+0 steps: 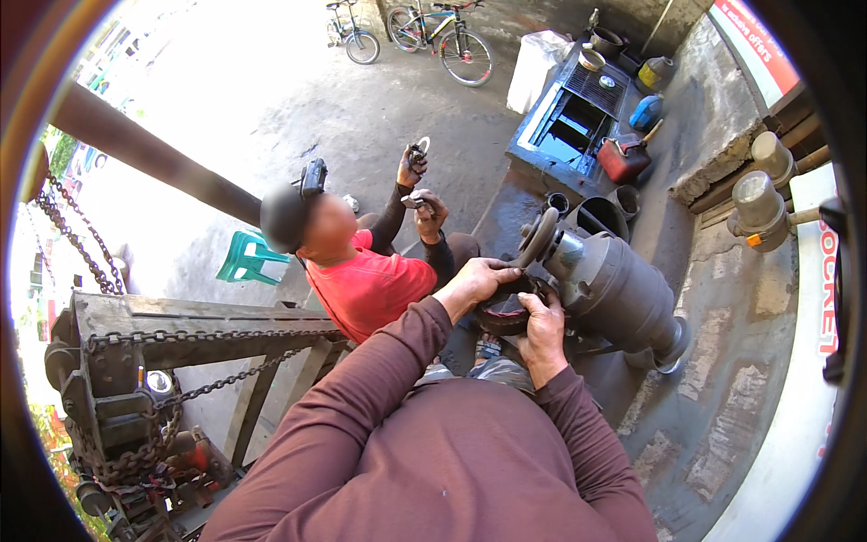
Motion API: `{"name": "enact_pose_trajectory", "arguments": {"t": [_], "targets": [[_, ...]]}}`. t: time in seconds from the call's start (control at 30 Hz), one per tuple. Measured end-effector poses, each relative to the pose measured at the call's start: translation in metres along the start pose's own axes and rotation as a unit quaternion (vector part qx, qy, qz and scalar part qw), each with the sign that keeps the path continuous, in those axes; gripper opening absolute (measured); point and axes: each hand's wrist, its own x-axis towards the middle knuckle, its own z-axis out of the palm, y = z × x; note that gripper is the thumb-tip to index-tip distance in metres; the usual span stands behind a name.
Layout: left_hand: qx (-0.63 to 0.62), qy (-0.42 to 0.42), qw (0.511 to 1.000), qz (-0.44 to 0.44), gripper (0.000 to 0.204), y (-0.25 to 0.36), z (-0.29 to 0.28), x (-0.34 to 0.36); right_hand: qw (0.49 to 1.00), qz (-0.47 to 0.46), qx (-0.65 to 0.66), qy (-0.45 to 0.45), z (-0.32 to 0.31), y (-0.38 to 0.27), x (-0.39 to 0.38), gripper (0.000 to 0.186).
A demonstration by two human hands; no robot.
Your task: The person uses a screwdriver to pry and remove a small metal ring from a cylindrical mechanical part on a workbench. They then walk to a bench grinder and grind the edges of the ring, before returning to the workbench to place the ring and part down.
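Both my hands grip a dark round ring-shaped part (502, 315) with a reddish inside. My left hand (474, 281) holds its upper left rim and my right hand (542, 327) holds its right side. The part sits against a grey bench grinder (614, 289) with a grinding disc (540, 237) at its near end. In front of me a person in a red shirt (366, 285) sits low, holding small metal parts (419, 149) in raised gloved hands.
A metal frame with heavy chains (135, 361) stands at the left. A green plastic stool (246, 257) is behind the person. A blue workbench with cans and jugs (587, 108) is at the back, with bicycles (442, 36) beyond. Concrete wall at right.
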Motion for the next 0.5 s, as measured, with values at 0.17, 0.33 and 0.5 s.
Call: {"name": "enact_pose_trajectory", "arguments": {"t": [0.17,0.33,0.5], "targets": [[0.018,-0.011,1.000,0.006,0.037,-0.0056,-0.0016,0.0024,1.000,0.012,-0.002,0.009,-0.0028,0.0024,-0.0013,0.042],[-0.009,-0.007,1.000,-0.009,0.036,-0.0057,0.0009,0.0035,1.000,0.008,0.000,-0.001,-0.0025,0.0016,-0.0021,0.042],[0.000,-0.005,1.000,-0.005,0.036,0.0017,0.0024,0.0012,1.000,0.009,0.008,0.005,0.0003,-0.0026,-0.0036,0.040]]}}
